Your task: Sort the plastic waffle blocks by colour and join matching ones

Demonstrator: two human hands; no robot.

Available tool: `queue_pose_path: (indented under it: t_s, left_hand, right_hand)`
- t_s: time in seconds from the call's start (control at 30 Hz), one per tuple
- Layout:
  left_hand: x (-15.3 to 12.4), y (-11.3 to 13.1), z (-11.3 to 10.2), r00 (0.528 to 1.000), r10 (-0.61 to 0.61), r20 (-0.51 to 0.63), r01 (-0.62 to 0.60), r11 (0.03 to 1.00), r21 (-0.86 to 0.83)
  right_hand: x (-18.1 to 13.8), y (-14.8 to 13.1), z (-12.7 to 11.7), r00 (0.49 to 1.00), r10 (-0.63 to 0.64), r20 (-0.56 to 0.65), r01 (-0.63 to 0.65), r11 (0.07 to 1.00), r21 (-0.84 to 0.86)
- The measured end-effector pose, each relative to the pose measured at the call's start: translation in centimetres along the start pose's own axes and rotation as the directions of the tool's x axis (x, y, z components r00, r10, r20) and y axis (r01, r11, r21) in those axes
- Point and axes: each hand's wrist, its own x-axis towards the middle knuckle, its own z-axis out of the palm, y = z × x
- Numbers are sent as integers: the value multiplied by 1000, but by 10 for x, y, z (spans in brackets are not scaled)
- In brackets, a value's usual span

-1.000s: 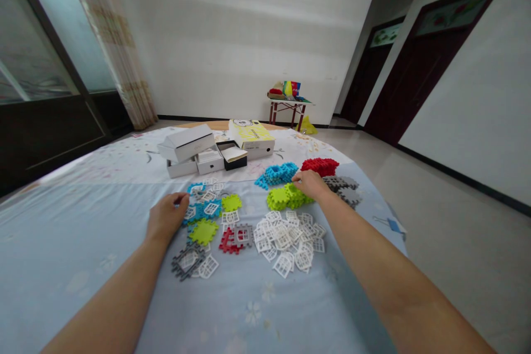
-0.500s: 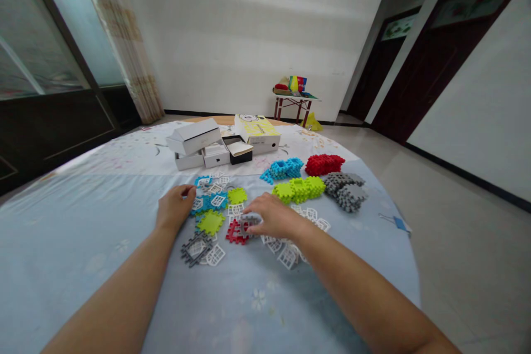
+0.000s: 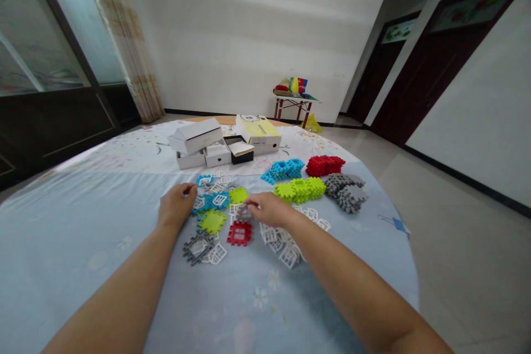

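Note:
My right hand (image 3: 269, 209) pinches a grey interlocking tile (image 3: 244, 212) just above the table, slightly blurred. Right below it lies a red square frame tile (image 3: 239, 233) with a white window insert. My left hand (image 3: 177, 204) rests at the left of the loose pieces, its fingers curled together; whatever they hold, if anything, is hidden. Beside it are blue tiles (image 3: 211, 201) with white window pieces on them. Closer to me lie a lime green tile (image 3: 213, 222) and a dark grey frame tile (image 3: 198, 247). Another green tile (image 3: 238, 195) sits beyond the grey one.
White window pieces (image 3: 289, 255) are heaped under and beside my right forearm. Stacked tiles stand farther right: blue (image 3: 286, 169), green (image 3: 302, 190), red (image 3: 326, 165) and grey (image 3: 350, 197). White boxes (image 3: 197, 136) and a yellow-white box (image 3: 261, 135) stand at the back.
My right hand has moved a little away from me and left, lifting the grey tile off the red frame tile, which now shows whole. My left hand has hardly moved.

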Motion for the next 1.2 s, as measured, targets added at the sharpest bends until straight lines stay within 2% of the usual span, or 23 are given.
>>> queue_pose_path:
  t_s: [0.1, 0.17, 0.3, 0.43, 0.6, 0.73, 0.83, 0.97, 1.1, 1.2]
  left_hand:
    - [1, -3, 1, 1000, 4, -9, -4, 1000, -3]
    - [2, -4, 2, 1000, 6, -7, -6, 1000, -3]
    - [2, -3, 2, 1000, 4, -2, -4, 1000, 2]
    - [2, 1, -4, 999, -2, 37, 1, 1000, 31]
    - [6, 1, -6, 993, -42, 108, 34, 996, 78]
    - [9, 0, -4, 994, -34, 107, 23, 994, 108]
    - [10, -2, -3, 994, -45, 103, 31, 991, 131]
    - [12, -6, -2, 996, -22, 83, 12, 992, 123]
    - [14, -9, 1, 997, -29, 78, 17, 989, 146]
    - [14, -8, 2, 992, -46, 118, 25, 984, 178]
  right_hand:
    - [5, 9, 2, 992, 51, -112, -56, 998, -38]
    - [6, 12, 4, 990, 55, -130, -64, 996, -69]
    - [4, 10, 8, 999, 28, -43, -34, 988, -152]
    - [7, 5, 9, 998, 55, 37, -45, 971, -235]
    - [12, 7, 9, 994, 59, 88, -31, 955, -296]
    - [9, 8, 7, 995, 52, 82, -25, 954, -298]
    - [1, 10, -3, 999, 27, -22, -32, 967, -253]
    - [-21, 21, -34, 972, 71, -226, -106, 984, -144]
    - [-50, 53, -76, 900, 180, -397, -219, 974, -55]
    - [-75, 93, -105, 802, 310, -511, -370, 929, -18]
